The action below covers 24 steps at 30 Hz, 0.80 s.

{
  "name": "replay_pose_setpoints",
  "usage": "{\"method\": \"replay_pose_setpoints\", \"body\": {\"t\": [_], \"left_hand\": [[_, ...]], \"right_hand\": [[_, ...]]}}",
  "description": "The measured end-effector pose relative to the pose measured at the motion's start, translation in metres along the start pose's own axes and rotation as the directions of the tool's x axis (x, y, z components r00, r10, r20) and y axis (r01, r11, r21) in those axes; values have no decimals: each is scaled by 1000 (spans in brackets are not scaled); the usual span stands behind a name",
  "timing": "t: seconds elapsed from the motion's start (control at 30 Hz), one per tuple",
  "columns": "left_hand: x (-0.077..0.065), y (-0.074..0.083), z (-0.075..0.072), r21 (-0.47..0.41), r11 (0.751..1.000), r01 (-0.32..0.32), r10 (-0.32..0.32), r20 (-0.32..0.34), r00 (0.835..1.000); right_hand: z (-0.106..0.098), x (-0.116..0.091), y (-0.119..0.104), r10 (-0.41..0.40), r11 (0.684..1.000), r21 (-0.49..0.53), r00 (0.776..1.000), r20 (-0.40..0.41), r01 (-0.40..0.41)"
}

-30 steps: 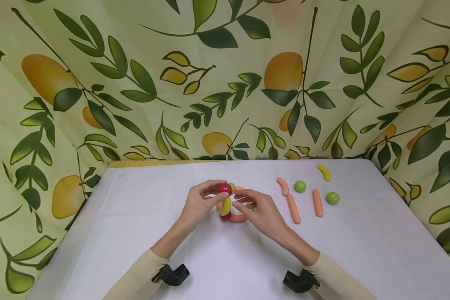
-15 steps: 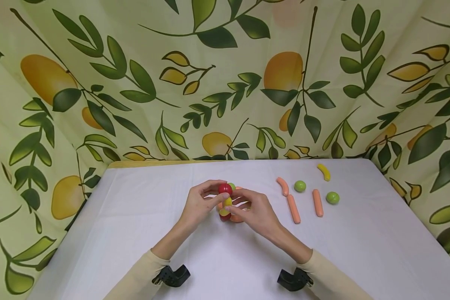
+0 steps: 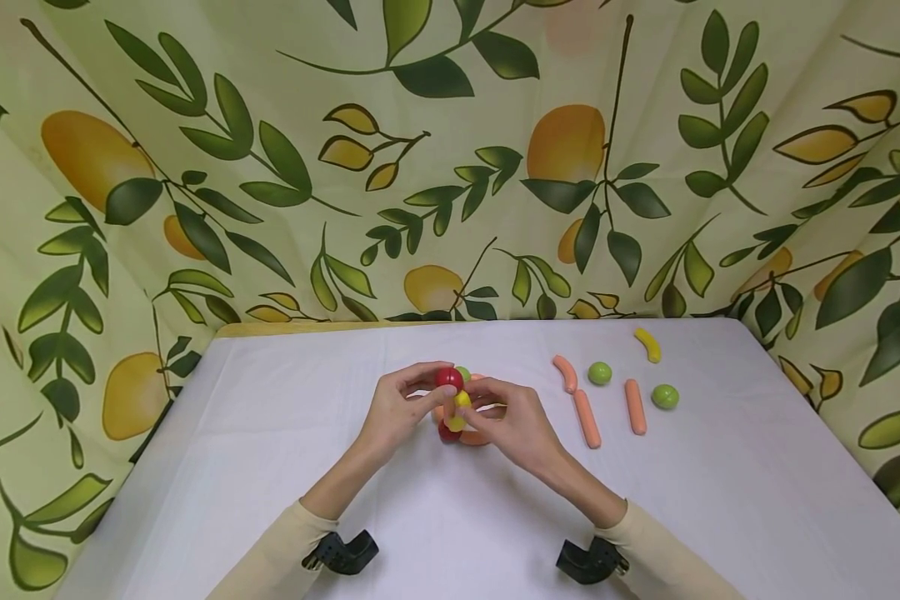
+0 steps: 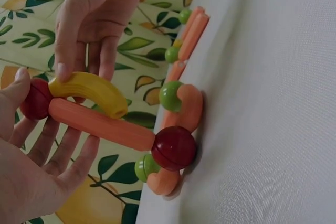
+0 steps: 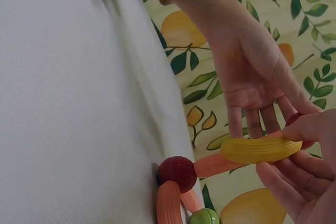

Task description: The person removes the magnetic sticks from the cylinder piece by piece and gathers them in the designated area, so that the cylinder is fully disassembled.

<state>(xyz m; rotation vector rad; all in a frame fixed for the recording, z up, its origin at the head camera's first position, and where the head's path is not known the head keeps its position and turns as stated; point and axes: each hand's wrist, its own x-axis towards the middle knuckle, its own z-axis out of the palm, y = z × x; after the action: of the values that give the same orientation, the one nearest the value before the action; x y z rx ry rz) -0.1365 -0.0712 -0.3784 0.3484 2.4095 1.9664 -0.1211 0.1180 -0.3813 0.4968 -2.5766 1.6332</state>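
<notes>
My left hand (image 3: 401, 407) pinches an upper red ball (image 3: 449, 379) between thumb and fingers. A straight orange rod (image 4: 105, 124) joins that ball to a lower red ball (image 4: 175, 148) at the table. With its thumb and fingers, my right hand (image 3: 516, 417) pinches a yellow curved rod (image 5: 257, 150), whose one end is at the upper ball. In the left wrist view the yellow rod's other end points down beside the orange rod. At the base, curved orange rods (image 4: 191, 107) and a green ball (image 4: 170, 96) adjoin the lower red ball, partly hidden by my hands in the head view.
Loose pieces lie to the right on the white-covered table (image 3: 270, 467): a curved orange rod (image 3: 566, 373), straight orange rods (image 3: 587, 418), green balls (image 3: 600, 372) and another yellow curved rod (image 3: 648, 345). A fruit-patterned curtain (image 3: 450, 167) hangs behind the table.
My right hand has come left and taken hold of the yellow curved rod, which has shifted slightly right. My left hand stays on the upper red ball.
</notes>
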Motion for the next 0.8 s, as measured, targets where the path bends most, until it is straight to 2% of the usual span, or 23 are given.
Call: {"method": "replay_pose_setpoints", "body": {"t": [0.27,0.6,0.8], "left_hand": [[2,0,-1,15,1000,-16,15,34,999],[2,-3,-3,26,1000,-13,11,48,999],[3,-2,-3,23,1000,-5,4,38,999]], "right_hand": [[-5,1,3,7,999,35,999,41,-8],[-9,1,15,58,997,52,998,36,-60],[-15,1,17,53,998,24,998,30,-53]]}}
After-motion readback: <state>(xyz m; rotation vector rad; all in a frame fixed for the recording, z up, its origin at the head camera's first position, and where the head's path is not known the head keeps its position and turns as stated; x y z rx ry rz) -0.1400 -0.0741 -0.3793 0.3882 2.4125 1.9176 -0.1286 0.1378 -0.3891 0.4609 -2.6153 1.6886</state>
